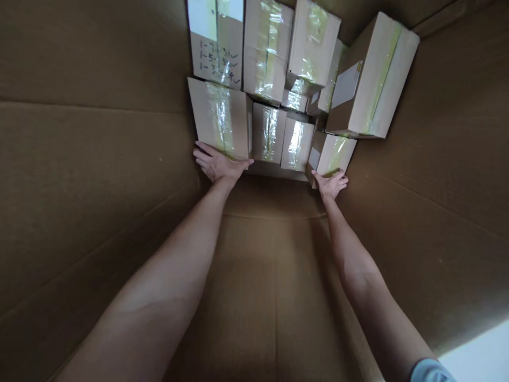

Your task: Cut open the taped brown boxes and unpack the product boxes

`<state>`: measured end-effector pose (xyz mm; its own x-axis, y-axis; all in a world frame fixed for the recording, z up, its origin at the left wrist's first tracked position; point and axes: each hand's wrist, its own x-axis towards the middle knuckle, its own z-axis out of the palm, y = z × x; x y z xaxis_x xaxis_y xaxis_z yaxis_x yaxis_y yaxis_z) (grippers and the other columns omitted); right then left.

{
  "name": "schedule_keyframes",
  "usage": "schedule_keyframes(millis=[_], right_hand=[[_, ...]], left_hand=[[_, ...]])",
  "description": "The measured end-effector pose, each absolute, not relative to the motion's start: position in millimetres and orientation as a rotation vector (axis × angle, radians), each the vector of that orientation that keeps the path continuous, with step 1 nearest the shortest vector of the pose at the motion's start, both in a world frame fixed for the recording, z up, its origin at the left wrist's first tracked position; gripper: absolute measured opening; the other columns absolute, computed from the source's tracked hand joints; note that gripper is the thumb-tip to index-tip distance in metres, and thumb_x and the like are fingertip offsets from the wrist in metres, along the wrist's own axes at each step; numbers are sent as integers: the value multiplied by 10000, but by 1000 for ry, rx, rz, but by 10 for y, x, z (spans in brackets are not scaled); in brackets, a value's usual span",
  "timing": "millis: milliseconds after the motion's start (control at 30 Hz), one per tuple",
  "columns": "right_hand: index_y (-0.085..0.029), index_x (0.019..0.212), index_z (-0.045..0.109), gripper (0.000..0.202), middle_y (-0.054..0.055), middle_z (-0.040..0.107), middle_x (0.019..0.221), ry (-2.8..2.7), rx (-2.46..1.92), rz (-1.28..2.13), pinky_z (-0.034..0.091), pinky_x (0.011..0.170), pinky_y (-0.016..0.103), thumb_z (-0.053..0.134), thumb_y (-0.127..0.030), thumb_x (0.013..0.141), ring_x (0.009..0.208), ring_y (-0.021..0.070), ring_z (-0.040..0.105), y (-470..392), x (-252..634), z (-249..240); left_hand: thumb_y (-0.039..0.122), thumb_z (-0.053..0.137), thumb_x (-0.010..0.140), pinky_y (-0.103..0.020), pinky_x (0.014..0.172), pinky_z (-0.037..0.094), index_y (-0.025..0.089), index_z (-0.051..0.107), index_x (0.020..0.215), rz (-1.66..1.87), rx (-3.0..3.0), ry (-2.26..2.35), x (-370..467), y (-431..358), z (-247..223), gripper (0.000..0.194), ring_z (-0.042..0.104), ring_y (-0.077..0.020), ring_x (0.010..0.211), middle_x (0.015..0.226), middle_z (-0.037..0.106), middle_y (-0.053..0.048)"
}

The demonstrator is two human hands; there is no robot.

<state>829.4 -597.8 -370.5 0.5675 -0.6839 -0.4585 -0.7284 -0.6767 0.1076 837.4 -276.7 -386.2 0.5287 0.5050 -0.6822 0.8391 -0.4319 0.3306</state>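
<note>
Both arms reach deep into a large cardboard carton. My left hand (220,163) spans the near end of a taped cardboard box (209,114), its thumb at the right corner and its fingers at the left. Over a smaller cardboard box (338,154) at the right, my right hand (331,184) is curled, thumb on the left edge and fingers towards the right. Both boxes still touch the others in the stack. Between them sit two narrow taped boxes, a left one (269,132) and a right one (297,143). The hands partly hide the near ends of the gripped boxes.
Behind stand a box with handwritten numbers (217,58), a tall taped box (267,50) and a raised box (314,42). A larger labelled box (392,74) leans at the right. Carton walls rise at the left (91,159) and right (445,175).
</note>
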Motion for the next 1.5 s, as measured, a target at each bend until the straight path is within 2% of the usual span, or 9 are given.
schedule_keyframes(millis=[133, 333, 533, 700, 833, 967, 1200, 1367, 1500], right_hand=[[-64, 1760, 299, 1329, 392, 373, 1721, 1153, -2737, 776, 416, 1366, 654, 1006, -675, 815, 1604, 542, 441, -6020, 8288, -3728], [-81, 1707, 390, 1260, 378, 474, 1621, 1188, -2717, 798, 471, 1305, 685, 974, -759, 820, 1535, 542, 530, -6059, 8434, -3724], [-98, 1867, 119, 1478, 413, 233, 1836, 1038, -2771, 939, 432, 1329, 660, 972, -670, 805, 1647, 529, 449, -5994, 8417, -3805], [-145, 1904, 94, 1479, 395, 344, 1791, 1089, -2714, 917, 397, 1305, 710, 967, -564, 786, 1567, 519, 513, -5917, 8443, -3539], [-136, 1909, 142, 1425, 370, 402, 1751, 969, -2712, 1171, 398, 1308, 644, 935, -642, 839, 1536, 496, 546, -5707, 8390, -2786], [-134, 1896, 219, 1385, 356, 448, 1719, 657, -2823, 1155, 420, 1295, 620, 934, -656, 830, 1528, 496, 562, -5499, 8282, -1856], [-100, 1787, 450, 1225, 378, 570, 1570, 254, -3084, 455, 553, 1113, 765, 883, -664, 790, 1423, 611, 623, -5481, 8198, -44], [-208, 1843, 387, 1314, 349, 530, 1677, -384, -2882, -119, 508, 1163, 887, 841, -852, 792, 1563, 646, 523, -5435, 8215, 1284], [-278, 1882, 310, 1380, 310, 412, 1798, -883, -2604, -183, 479, 1216, 882, 835, -931, 786, 1637, 615, 453, -4804, 8091, 2012]], left_hand=[[173, 1180, 657, -670, 1482, 156, -126, -7, 1753, -595, 2103, 1267, 8401, -2861, -3875, 1643, 238, -507, 1702, 1830, 172, -411], [243, 1147, 737, -659, 1461, 238, -4, 22, 1830, -687, 2031, 1303, 8262, -3108, -3658, 1588, 321, -500, 1679, 1796, 239, -322], [366, 1123, 732, -757, 1425, 293, 125, 19, 1860, -779, 1848, 1372, 7995, -3543, -3546, 1597, 338, -561, 1704, 1784, 283, -324], [434, 1115, 648, -784, 1351, 409, 174, 103, 1864, -891, 1749, 1429, 7976, -3671, -3309, 1603, 458, -584, 1663, 1769, 383, -372], [482, 1077, 672, -675, 1286, 514, 186, 224, 1841, -966, 1641, 1464, 8002, -3627, -2632, 1476, 551, -550, 1604, 1755, 425, -357], [468, 1056, 682, -608, 1274, 515, 150, 317, 1804, -917, 1709, 1366, 8011, -3612, -1717, 1381, 577, -533, 1575, 1700, 477, -356], [471, 1044, 668, -605, 1348, 458, 199, 360, 1819, -498, 1860, 1079, 7604, -3327, 186, 1366, 543, -517, 1612, 1667, 518, -287], [488, 1073, 627, -532, 1435, 417, 341, 264, 1889, 74, 1826, 947, 6421, -2867, 1617, 1507, 456, -435, 1714, 1815, 432, -170], [494, 1079, 625, -604, 1441, 414, 397, 257, 1895, 320, 1772, 1186, 5272, -2506, 2294, 1516, 435, -460, 1734, 1845, 456, -125]])
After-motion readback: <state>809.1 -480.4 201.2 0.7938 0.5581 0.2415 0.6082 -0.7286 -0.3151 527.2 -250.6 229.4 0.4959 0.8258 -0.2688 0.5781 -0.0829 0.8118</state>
